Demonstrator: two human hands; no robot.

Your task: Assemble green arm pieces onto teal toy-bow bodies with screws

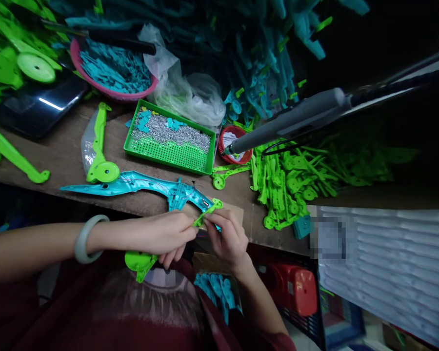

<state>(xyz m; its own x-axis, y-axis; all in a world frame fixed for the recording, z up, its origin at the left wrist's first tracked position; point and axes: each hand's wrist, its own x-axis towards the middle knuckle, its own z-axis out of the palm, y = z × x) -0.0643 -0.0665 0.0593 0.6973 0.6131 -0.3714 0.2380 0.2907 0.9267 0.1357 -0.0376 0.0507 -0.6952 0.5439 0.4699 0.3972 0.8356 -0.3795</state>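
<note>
A turquoise plastic bow-shaped half shell [149, 183] lies hollow side up along the table edge, with thin wires inside. My left hand [171, 231] is closed around a bright green plastic arm [212, 206], beside the shell's right end. A green round-ended part [141, 262] sticks out below that hand; whether it belongs to the same arm is hidden. My right hand [229, 236] pinches at the green arm from the other side, thumb and forefinger together. Anything small between those fingertips cannot be made out.
Behind the shell stands a green tray [168, 161] of small metal screws and turquoise bits. Nearby are a pink bowl [113, 95] of turquoise pieces, a red basket [225, 155], and a grey corded powered screwdriver [296, 117]. Green arms [292, 185] are heaped at right.
</note>
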